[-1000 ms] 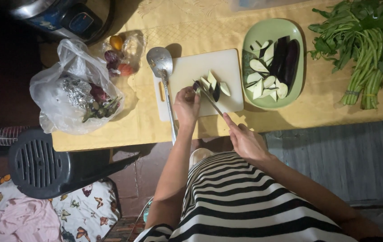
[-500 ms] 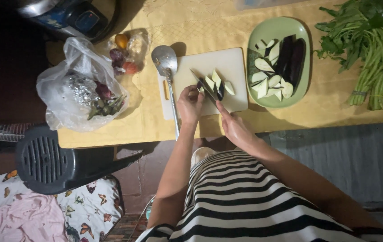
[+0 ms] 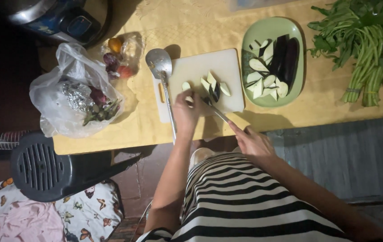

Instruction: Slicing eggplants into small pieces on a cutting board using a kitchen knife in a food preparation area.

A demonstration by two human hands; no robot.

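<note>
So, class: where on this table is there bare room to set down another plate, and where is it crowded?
Bare cloth lies above the board, between the jar and the greens; more lies below the plate, right of the knife. It is crowded around the bag, ladle and left hand.

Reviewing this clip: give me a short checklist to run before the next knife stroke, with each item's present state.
1. Right hand grips the knife: ok.
2. Left hand steadies the eggplant piece on the white plastic cutting board: ok.
3. Left fingertips away from the blade: cannot tell.
4. Cut eggplant slices heaped by the blade: not ok.
5. Long metal ladle overlapping the board's edge: not ok.
6. Green oval plate within reach: ok.
</note>
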